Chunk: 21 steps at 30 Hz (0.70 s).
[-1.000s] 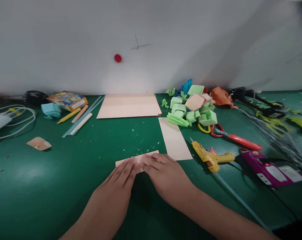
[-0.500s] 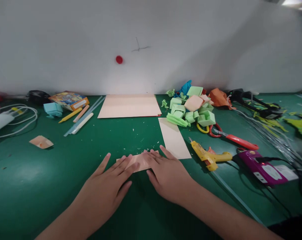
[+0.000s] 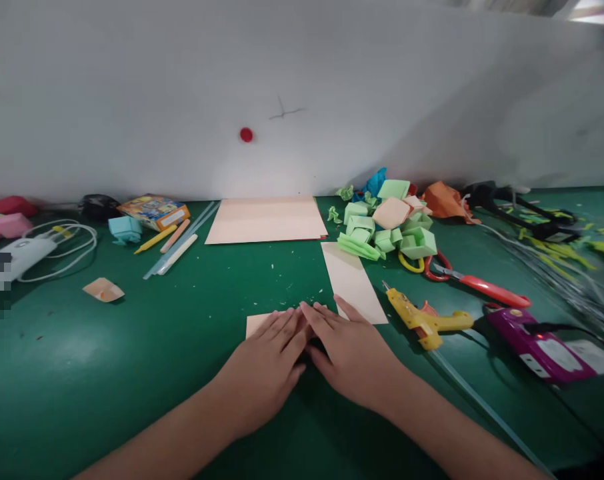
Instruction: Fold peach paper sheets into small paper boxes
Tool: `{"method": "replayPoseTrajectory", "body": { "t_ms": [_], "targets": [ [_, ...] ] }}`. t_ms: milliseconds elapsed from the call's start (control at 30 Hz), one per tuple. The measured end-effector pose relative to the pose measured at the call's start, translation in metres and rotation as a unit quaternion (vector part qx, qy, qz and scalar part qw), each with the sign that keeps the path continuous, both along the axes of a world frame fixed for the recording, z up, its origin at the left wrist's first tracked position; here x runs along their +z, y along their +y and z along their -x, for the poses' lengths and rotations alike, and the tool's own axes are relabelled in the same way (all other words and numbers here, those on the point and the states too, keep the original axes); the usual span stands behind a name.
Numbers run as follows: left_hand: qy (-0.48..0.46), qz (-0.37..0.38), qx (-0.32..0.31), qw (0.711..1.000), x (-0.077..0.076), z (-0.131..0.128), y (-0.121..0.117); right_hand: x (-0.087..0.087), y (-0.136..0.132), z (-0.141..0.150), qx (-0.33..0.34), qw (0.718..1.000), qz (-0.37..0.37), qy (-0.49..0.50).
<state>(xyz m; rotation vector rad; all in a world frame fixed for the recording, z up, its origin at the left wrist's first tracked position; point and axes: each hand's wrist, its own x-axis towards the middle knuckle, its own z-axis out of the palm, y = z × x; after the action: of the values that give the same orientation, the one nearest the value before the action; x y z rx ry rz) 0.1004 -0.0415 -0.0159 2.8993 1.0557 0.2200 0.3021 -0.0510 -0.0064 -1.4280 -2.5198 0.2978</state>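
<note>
Both hands lie on a narrow strip of peach paper (image 3: 257, 323) on the green table. My left hand (image 3: 267, 367) rests flat on it, fingers stretched forward and lying close together. Touching its fingertips, my right hand (image 3: 349, 350) presses on the strip's right part, fingers out and the index finger a little apart. Most of the strip is hidden under the hands, so its folds cannot be made out. A longer peach paper piece (image 3: 357, 283) lies just beyond my right hand. Farther back lies a stack of peach sheets (image 3: 265, 220) against the wall.
Right of the hands are a yellow glue gun (image 3: 427, 320), red-handled pliers (image 3: 492, 288), a purple power box (image 3: 539, 347) and a pile of folded green paper pieces (image 3: 362, 227). To the left are glue sticks (image 3: 179, 253), a colourful box (image 3: 155, 212) and a small peach paper piece (image 3: 103, 289).
My left hand has slid right along the strip to meet my right hand, its fingers drawn closer together. The view has shifted slightly, moving everything a little rightward and down.
</note>
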Motion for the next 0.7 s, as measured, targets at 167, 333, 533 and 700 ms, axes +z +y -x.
{"method": "replayPoseTrajectory", "body": {
  "t_ms": [167, 333, 533, 700],
  "targets": [
    [0.037, 0.042, 0.116, 0.992, 0.001, 0.032, 0.008, -0.002, 0.003, -0.01, -0.006, 1.0, -0.004, 0.014],
    [0.009, 0.034, 0.134, 0.99, 0.002, 0.049, 0.013, -0.003, 0.008, -0.017, -0.042, 0.999, -0.004, 0.029],
    [-0.035, 0.054, 0.155, 0.986, 0.01, 0.046, 0.019, -0.003, 0.012, -0.021, -0.026, 0.997, -0.011, 0.067],
    [-0.104, 0.077, 0.171, 0.977, 0.013, 0.046, 0.022, 0.0, 0.014, -0.024, -0.021, 0.995, -0.013, 0.095]
  ]
}}
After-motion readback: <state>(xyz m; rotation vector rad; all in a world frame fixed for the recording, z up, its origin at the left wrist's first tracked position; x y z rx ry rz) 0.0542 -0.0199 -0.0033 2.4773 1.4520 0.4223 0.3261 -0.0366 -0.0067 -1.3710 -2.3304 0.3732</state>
